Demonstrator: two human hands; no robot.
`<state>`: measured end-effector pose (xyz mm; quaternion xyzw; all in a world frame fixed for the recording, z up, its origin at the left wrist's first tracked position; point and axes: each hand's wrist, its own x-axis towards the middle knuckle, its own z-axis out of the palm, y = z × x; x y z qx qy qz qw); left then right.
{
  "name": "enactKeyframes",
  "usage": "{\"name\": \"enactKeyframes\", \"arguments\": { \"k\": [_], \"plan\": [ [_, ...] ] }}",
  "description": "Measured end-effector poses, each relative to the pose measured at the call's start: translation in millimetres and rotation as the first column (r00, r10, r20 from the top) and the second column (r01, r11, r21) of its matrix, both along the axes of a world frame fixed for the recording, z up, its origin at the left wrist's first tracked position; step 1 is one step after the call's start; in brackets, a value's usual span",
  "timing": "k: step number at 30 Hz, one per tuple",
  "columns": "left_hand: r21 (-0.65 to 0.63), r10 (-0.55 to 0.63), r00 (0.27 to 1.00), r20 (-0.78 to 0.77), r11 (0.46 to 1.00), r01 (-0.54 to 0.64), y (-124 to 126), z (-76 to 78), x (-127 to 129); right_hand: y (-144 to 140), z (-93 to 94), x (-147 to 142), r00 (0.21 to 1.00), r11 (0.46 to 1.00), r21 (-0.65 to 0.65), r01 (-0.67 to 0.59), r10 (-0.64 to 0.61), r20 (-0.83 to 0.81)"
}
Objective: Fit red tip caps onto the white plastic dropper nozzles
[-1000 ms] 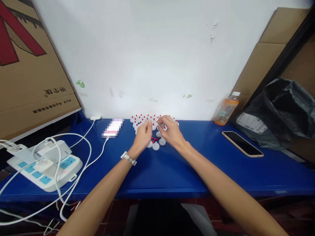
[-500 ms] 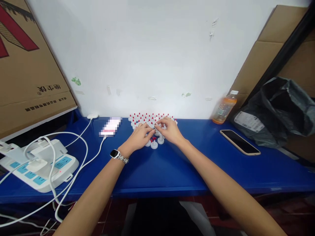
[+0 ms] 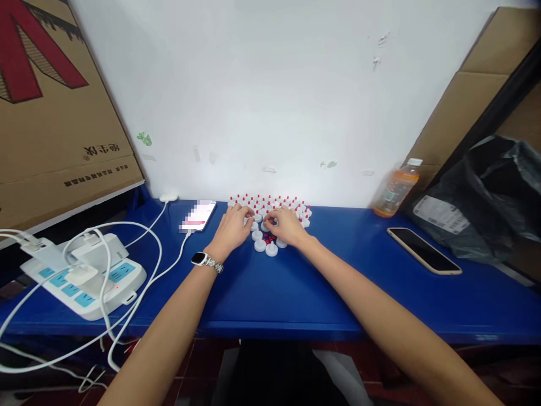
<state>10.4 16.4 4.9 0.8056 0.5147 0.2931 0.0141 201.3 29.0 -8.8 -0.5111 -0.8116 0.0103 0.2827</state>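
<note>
A cluster of white nozzle caps with small red tips (image 3: 269, 198) stands on the blue table against the wall. Close to me are white caps without red tips (image 3: 271, 250), around a small pile of loose red tips (image 3: 269, 240). My right hand (image 3: 288, 225) has thumb and fingers closed on a white nozzle cap (image 3: 265, 226) at the cluster's front. At the left side of the caps is my left hand (image 3: 233, 226), its fingers curled and thumb near the fingertips; what is in them is too small to make out.
A power strip (image 3: 127, 287) with white cables and a charging phone (image 3: 207, 214) lie on the left. On the right are another phone (image 3: 422, 251), an orange drink bottle (image 3: 397, 189) and a dark plastic bag (image 3: 486, 192). A cardboard box (image 3: 54, 135) stands at far left.
My left hand has moved left, away from my right hand, uncovering caps between them. My right hand stays low over the caps, its fingers at a cap. The view has shifted slightly.
</note>
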Motion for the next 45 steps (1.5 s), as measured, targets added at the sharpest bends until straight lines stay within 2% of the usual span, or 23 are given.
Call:
{"name": "enactKeyframes", "arguments": {
  "k": [4,8,12,16,19,21,24,27,32,35,38,40,43,45],
  "plan": [
    [-0.032,-0.006,1.0,-0.025,0.999,0.005,3.6,-4.1,1.4,0.3,2.2,-0.1,1.0,0.999,-0.031,0.009,-0.008,0.007],
    [-0.049,-0.016,1.0,-0.024,0.999,0.014,9.8,-9.6,2.3,0.5,4.6,3.5,0.993,1.0,-0.023,0.018,-0.02,-0.118],
    [-0.037,-0.074,0.996,0.05,0.996,0.075,17.7,-14.0,0.5,1.1,4.1,9.6,0.967,1.0,0.009,0.024,-0.021,-0.252],
    [-0.016,-0.121,0.977,0.177,0.992,0.126,15.1,-4.2,-1.3,-7.2,6.1,15.1,0.948,0.997,0.07,0.02,0.003,-0.317],
    [0.056,-0.192,0.925,0.328,0.981,0.184,2.6,10.5,2.1,-21.5,13.0,15.5,0.927,0.982,0.183,-0.044,0.109,-0.359],
    [0.072,-0.251,0.873,0.417,0.967,0.244,-6.5,17.4,6.9,-31.3,18.1,13.6,0.905,0.963,0.229,-0.143,0.221,-0.364],
    [0.052,-0.325,0.823,0.466,0.939,0.341,-14.6,17.9,14.1,-40.0,21.9,10.0,0.868,0.944,0.186,-0.273,0.325,-0.376],
    [0.025,-0.353,0.842,0.408,0.926,0.376,-14.9,11.3,17.4,-40.9,20.6,9.1,0.85,0.951,0.101,-0.294,0.308,-0.427],
    [0.061,-0.383,0.915,0.13,0.924,0.378,-14.4,7.2,16.5,-41.8,19.6,10.4,0.85,0.947,0.04,-0.318,0.303,-0.431],
    [0.099,-0.373,0.925,0.07,0.925,0.366,-17.9,11.0,18.4,-45.5,23.4,7.3,0.84,0.937,0.07,-0.342,0.338,-0.423],
    [0.145,-0.35,0.925,0.144,0.933,0.331,-20.3,13.8,23.7,-48.1,27.9,4.1,0.845,0.934,0.115,-0.337,0.354,-0.401],
    [0.137,-0.311,0.915,0.255,0.949,0.285,-19.3,14.1,26.2,-47.7,29.4,5.0,0.874,0.944,0.146,-0.296,0.33,-0.357],
    [0.087,-0.151,0.858,0.491,0.988,0.124,-14.1,13.2,23.0,-43.3,28.3,12.3,0.928,0.962,0.196,-0.191,0.242,-0.285],
    [0.067,-0.104,0.822,0.56,0.995,0.08,-10.1,12.4,16.8,-39.2,26.3,18.2,0.937,0.974,0.198,-0.113,0.17,-0.304]
  ]
}}
